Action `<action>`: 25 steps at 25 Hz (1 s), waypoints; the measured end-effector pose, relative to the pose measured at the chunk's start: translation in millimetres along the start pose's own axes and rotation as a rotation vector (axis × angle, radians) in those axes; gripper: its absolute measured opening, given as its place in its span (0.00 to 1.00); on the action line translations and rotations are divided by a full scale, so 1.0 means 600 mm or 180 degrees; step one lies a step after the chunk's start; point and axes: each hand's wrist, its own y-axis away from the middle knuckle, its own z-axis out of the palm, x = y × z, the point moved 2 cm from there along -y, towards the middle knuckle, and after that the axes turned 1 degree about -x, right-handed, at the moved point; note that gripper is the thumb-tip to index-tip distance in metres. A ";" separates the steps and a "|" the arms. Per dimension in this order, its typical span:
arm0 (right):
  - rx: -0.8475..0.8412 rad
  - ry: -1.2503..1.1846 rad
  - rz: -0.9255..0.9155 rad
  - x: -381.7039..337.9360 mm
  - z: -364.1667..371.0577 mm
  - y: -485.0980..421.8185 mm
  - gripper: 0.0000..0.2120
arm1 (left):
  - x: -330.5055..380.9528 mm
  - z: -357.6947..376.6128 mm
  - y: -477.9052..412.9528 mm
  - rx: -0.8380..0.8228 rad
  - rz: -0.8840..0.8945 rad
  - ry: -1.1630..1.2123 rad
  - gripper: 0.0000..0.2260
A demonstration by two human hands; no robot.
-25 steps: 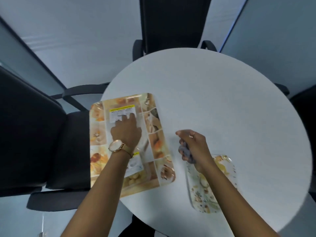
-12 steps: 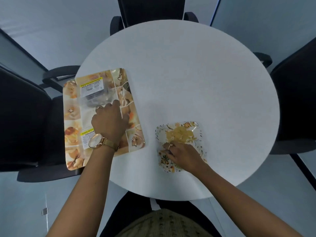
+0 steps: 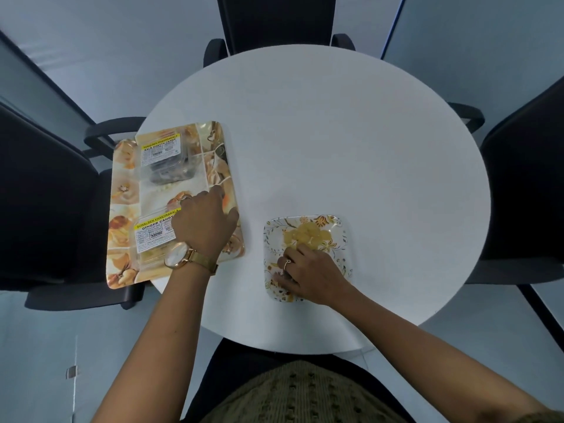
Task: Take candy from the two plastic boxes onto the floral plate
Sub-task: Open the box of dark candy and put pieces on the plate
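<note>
Delivery step judged: right hand [image 3: 308,274], grip unclear, rested on floral plate [image 3: 343,236] beside yellow candy [image 3: 306,235]; left hand [image 3: 203,224], loosely curled, covered ginger box [image 3: 152,239]; another pick next.

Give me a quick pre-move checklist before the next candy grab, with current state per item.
1. Floral plate flat on the table: ok.
2. Yellow candy already on the plate: ok.
3. Dark candy on the plate: cannot tell, the right hand covers the near half.
4. Right hand empty: cannot tell, fingers curled down on the plate.
5. Left hand at the ginger candy box: ok, resting over it.
6. Kala khatta box reachable on the tray: ok; lid state cannot tell.
</note>
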 end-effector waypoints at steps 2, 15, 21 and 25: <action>-0.0065 -0.0037 0.0065 -0.005 -0.001 0.002 0.17 | 0.001 0.000 0.005 -0.0008 0.0013 0.0046 0.16; 0.0142 -0.0878 0.1005 -0.039 -0.024 0.038 0.13 | 0.053 0.057 0.062 -0.0610 0.0434 0.0245 0.16; 0.0323 -0.2152 0.1421 -0.030 -0.056 0.051 0.12 | 0.059 0.103 0.095 -0.1138 0.0468 0.0192 0.17; 0.0744 -0.2451 0.2324 0.016 -0.078 0.068 0.17 | 0.058 0.132 0.112 -0.1431 0.0242 0.0475 0.18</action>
